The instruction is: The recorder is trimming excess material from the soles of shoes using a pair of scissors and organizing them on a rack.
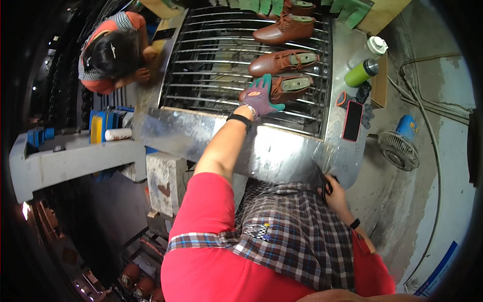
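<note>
My left hand [257, 97], in a purple and green glove, reaches across the nearest brown leather lace-up shoe [292, 86]. Its fingers and thumb are spread over the front part, and the shoe lies on its side on the metal bars. Beyond it lie several similar shoes in a row, among them a low one [279, 62] and an ankle-high one [284, 30]. Down by the front right of the metal table [221, 146], my bare right hand [336, 196] is closed round the black handles of a pair of scissors [324, 185]. The blades point away toward the table.
A person [110, 53] sits at the left side of the barred conveyor [201, 83]. On the right ledge are a phone [353, 121], a green bottle [359, 73] and a white-lidded bottle [376, 46]. A fan [399, 146] stands at right, a grey machine arm [80, 166] at left.
</note>
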